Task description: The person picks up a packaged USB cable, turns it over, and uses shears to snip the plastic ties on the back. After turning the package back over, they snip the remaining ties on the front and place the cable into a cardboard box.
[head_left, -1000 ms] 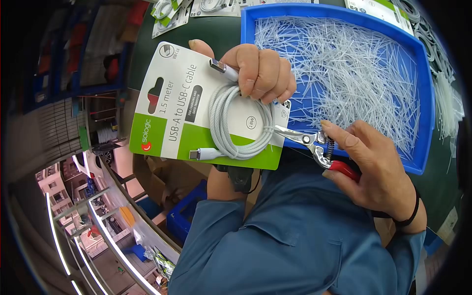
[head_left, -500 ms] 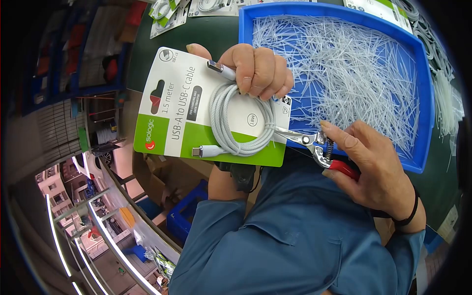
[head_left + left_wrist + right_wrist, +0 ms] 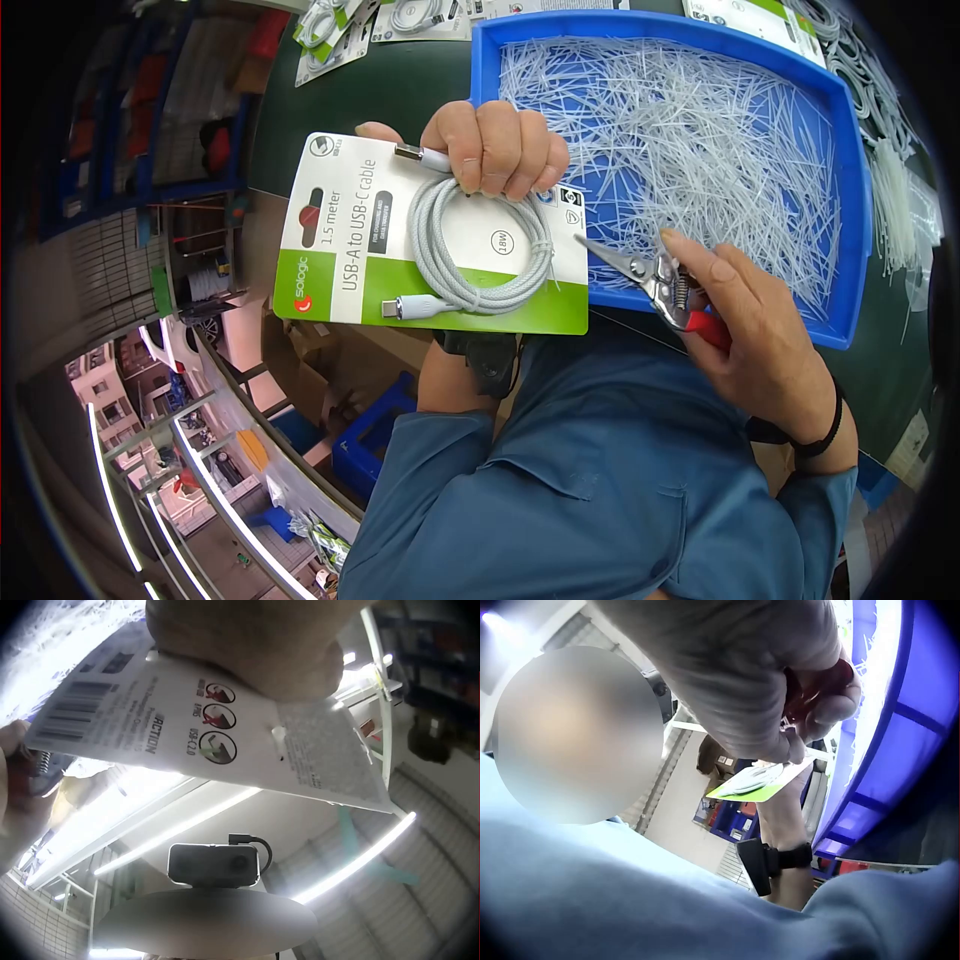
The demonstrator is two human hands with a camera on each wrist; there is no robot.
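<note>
In the head view the left hand (image 3: 495, 150) grips the top edge of a white and green card (image 3: 350, 250), with a coiled grey braided cable (image 3: 430, 240) on its front. Two ties circle the coil, and its metal plugs lie on the card. The right hand (image 3: 760, 320) holds red-handled snips (image 3: 650, 275), their tip just right of the card and apart from the coil. From the left wrist view, the card's printed back (image 3: 180, 727) shows under the left hand (image 3: 255, 645). In the right wrist view the right hand (image 3: 735, 682) is curled round the red handles (image 3: 817, 694).
A blue tray (image 3: 855, 200) full of clear plastic strips (image 3: 690, 150) stands behind the hands. More carded cables (image 3: 420, 15) lie along the back of the dark green table (image 3: 380, 75). Grey cables and a bundle of white ties (image 3: 890, 190) are at the right.
The snips have come away from the coil's right side, with their tip now separate from it. The left hand and the card have moved slightly down and left.
</note>
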